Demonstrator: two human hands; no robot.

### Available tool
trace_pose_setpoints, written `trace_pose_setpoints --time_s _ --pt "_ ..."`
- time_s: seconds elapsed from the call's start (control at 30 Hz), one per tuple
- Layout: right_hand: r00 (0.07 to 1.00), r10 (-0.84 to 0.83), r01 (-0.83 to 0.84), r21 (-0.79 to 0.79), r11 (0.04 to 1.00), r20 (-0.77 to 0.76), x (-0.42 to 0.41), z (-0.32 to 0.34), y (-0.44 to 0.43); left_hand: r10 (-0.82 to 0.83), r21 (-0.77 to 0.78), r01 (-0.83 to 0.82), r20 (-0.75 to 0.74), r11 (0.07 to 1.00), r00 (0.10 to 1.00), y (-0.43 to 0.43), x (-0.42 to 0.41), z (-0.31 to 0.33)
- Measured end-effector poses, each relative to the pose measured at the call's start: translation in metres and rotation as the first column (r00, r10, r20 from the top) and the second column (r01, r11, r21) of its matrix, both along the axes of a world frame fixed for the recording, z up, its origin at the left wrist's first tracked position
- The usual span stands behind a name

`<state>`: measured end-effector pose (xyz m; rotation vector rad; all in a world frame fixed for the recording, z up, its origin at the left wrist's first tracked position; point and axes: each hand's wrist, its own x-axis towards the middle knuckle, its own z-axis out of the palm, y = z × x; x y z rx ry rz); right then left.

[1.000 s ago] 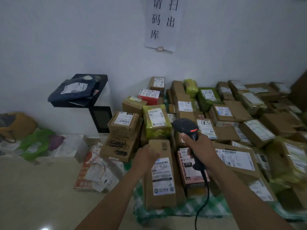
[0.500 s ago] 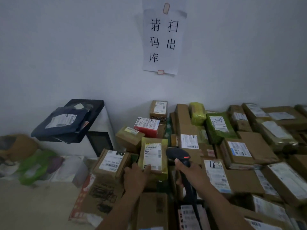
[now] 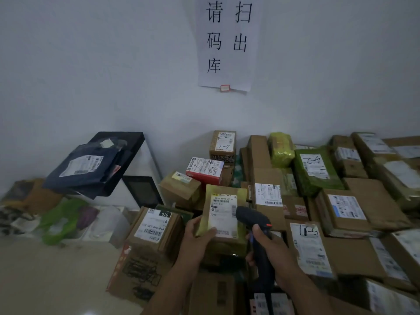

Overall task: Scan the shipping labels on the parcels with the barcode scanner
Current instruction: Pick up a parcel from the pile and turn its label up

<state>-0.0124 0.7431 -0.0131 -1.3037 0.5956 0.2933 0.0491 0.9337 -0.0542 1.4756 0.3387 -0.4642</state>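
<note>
My left hand (image 3: 197, 233) grips the lower left corner of a yellow-wrapped parcel (image 3: 223, 194) and tilts it so its white shipping label (image 3: 223, 213) faces me. My right hand (image 3: 267, 248) is closed around the handle of a black barcode scanner (image 3: 250, 218). The scanner's head sits just right of the label and overlaps the parcel's right edge. Several more cardboard parcels (image 3: 354, 212) with labels fill the pile to the right and behind.
A brown box marked 010 (image 3: 154, 226) stands left of my left hand on a larger carton (image 3: 136, 269). A black-topped white cabinet (image 3: 136, 169) carries a dark mailer bag (image 3: 86, 169). Bags (image 3: 61, 219) lie on the floor at left. A paper sign (image 3: 227, 42) hangs on the wall.
My left hand left the tall brown box in front, reached forward and took hold of the yellow-wrapped parcel. My right hand brought the scanner forward beside its label. My view tilted upward.
</note>
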Motion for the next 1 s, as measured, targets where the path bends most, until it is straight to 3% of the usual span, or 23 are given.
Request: trace_pose_setpoints --time_s 0.13,0.4,0.57,0.73,0.9,1.0 --pt "0.997 -0.072 0.073 -0.035 0.997 0.026 -0.013 0.016 -0.003 -0.061 -0.201 0.055 -0.023 0.978 0.998 0.000 -0.007 0.019" --pt "0.974 -0.109 0.124 -0.066 0.990 0.199 -0.052 0.048 0.013 -0.088 -0.398 0.075 -0.014 0.914 0.996 -0.003 -0.026 0.047" --pt "0.964 -0.094 0.117 -0.082 0.990 0.248 -0.069 0.060 0.030 0.019 -0.339 0.024 0.122 0.941 0.992 0.011 -0.030 0.063" --pt "0.953 -0.061 0.108 -0.146 0.983 0.296 -0.079 0.070 0.045 -0.055 -0.215 0.100 0.205 0.971 0.977 0.035 -0.027 0.075" --pt "0.959 0.048 0.065 -0.380 0.923 0.280 -0.081 0.079 0.055 -0.166 0.042 0.162 0.346 0.986 0.924 0.065 -0.020 0.094" --pt "0.957 0.120 0.042 -0.533 0.845 0.266 -0.084 0.082 0.057 -0.192 0.095 0.167 0.423 0.981 0.886 0.086 -0.014 0.102"
